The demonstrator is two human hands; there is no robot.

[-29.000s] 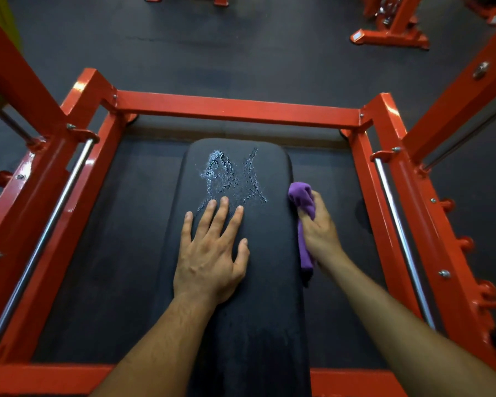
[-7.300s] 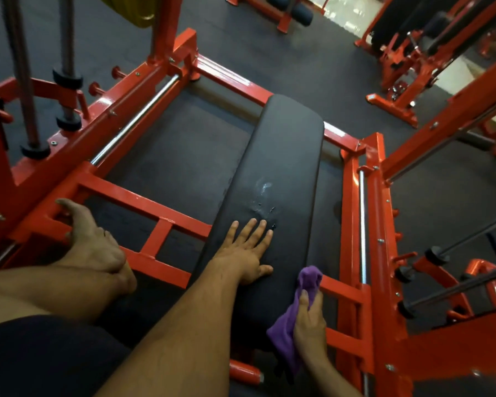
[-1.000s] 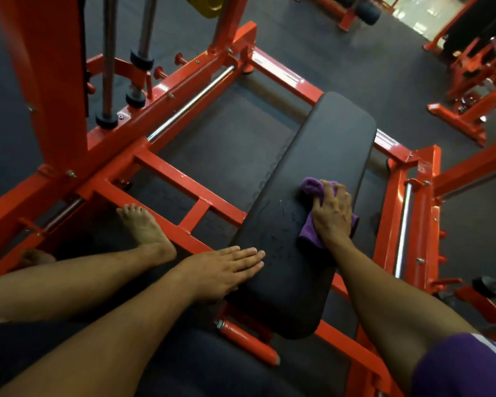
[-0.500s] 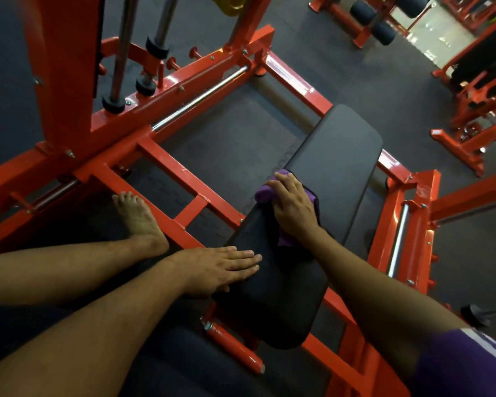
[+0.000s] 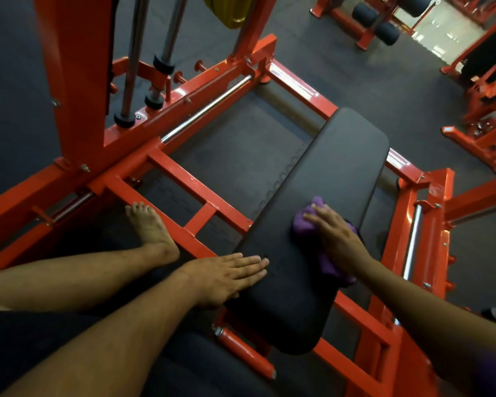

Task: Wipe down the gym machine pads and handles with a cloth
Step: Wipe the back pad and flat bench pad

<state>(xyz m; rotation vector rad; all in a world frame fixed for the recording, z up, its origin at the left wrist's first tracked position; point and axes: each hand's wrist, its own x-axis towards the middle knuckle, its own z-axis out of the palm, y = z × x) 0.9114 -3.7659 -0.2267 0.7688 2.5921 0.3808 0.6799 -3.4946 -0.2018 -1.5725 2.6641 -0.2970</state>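
Currently the step in hand is the wiping of the bench pad (image 5: pixel 327 179); the handles have, by the look of things, not yet been reached. The pad is long and black and runs from near centre to far right inside the orange frame (image 5: pixel 189 184) of the machine.

Right hand (image 5: pixel 337 234): it lies palm down on the purple cloth (image 5: pixel 307 222), fingers nearly straight and spread a little; it presses the cloth flat against the pad rather than bunching it in a fist. The cloth sits at the pad's right side, about midway along its length; a fold of it trails out from under the wrist toward the near end.

Left hand (image 5: pixel 226 277): flat, fingers straight and together; the fingertips rest on the pad's near left edge and hold nothing — it appears to serve as a brace.

Next move, as a judgement: the far half of the pad shows no cloth on it and probably needs a pass; this calls for steady downward pressure and a long stroke away from the body; the left hand may have to shift so that the near left edge can be covered too. A bare foot (image 5: pixel 151 227) rests on a cross-bar of the frame, left of the pad — well apart from the cloth.
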